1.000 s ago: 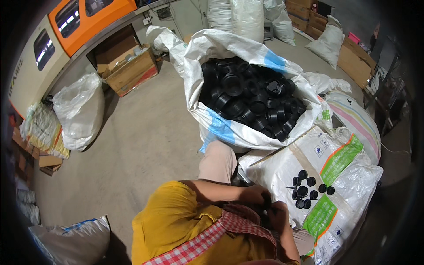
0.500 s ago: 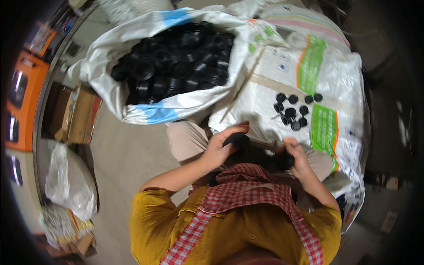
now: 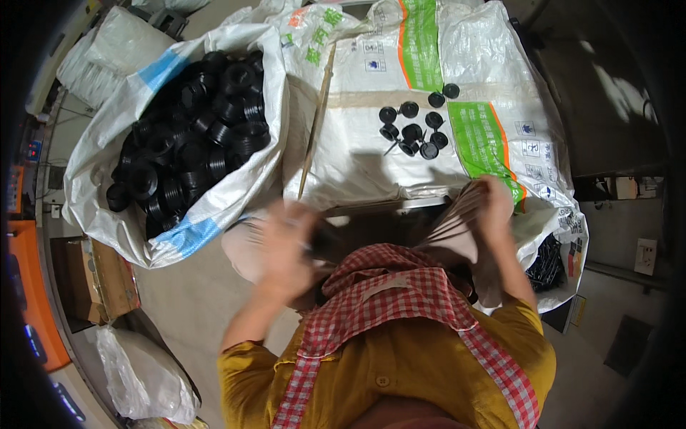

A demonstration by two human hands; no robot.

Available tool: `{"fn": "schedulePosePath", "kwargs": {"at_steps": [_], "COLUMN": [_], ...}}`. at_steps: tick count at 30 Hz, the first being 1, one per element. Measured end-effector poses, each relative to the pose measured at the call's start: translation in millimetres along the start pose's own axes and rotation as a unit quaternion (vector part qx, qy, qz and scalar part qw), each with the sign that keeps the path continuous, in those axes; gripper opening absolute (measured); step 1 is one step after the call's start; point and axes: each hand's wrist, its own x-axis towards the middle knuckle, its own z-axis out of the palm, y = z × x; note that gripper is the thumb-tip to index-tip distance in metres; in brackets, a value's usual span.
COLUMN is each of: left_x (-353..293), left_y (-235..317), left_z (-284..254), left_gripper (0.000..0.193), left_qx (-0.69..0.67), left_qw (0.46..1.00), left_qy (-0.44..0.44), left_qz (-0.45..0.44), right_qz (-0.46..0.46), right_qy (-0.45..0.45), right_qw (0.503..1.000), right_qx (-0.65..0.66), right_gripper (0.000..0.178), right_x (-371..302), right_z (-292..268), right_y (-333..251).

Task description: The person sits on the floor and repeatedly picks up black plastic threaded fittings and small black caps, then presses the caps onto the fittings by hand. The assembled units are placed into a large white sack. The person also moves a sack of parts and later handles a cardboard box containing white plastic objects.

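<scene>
Over my left knee, my left hand (image 3: 289,243) is smeared by motion, so its fingers cannot be made out. A dark shape is next to it, too blurred to name. My right hand (image 3: 494,207) is beside my right knee, at the near right edge of the covered work surface. Its fingers are mostly hidden, and whether they hold anything does not show. Ahead of my lap, several small round black caps (image 3: 412,131), some with thin stems, lie on a white woven sack (image 3: 357,129) spread flat. Left of it, an open white sack (image 3: 275,136) is full of black ribbed plastic parts (image 3: 193,154).
A thin wooden stick (image 3: 318,121) lies along the flat sack's left side. To my right, an open bag (image 3: 572,247) contains small dark pieces (image 3: 547,264). At left are a cardboard box (image 3: 111,279), a clear plastic bag (image 3: 143,375) and an orange machine (image 3: 32,293).
My left hand, which held a black part, has moved left and blurred. The right hand has moved up and right, away from a dark object in my lap. The view has shifted.
</scene>
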Motion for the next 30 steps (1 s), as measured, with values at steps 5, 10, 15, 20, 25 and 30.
{"fn": "schedulePosePath", "kwargs": {"at_steps": [5,10,15,20,25,30], "left_x": [5,-9,-8,-13,-5,26], "left_y": [-103,-187,-143,-33,-19,-37], "left_z": [-139,-171,-156,-82,52,192], "left_gripper": [0.041,0.06,0.046,0.026,0.023,0.032], "left_qx": [0.212,-0.185,0.264,-0.054,-0.458,-0.548], "left_qw": [0.874,0.87,0.837,0.961,0.837,0.697], "left_qy": [0.429,0.337,0.411,0.269,0.033,0.013], "left_qz": [-0.083,-0.308,-0.246,-0.036,-0.297,-0.462], "right_qz": [0.184,0.137,0.026,0.072,0.312,0.389], "right_qy": [-0.161,-0.025,-0.224,-0.261,-0.17,-0.103], "right_qw": [0.914,0.99,0.966,0.961,0.919,0.686], "right_qx": [-0.322,0.038,0.125,-0.047,0.172,0.606], "right_gripper": [0.06,0.063,0.053,0.055,0.033,0.039], "right_x": [-32,14,100,91,65,22], "right_z": [-126,-70,149,318,352,239], "right_y": [125,95,41,64,54,-61]}}
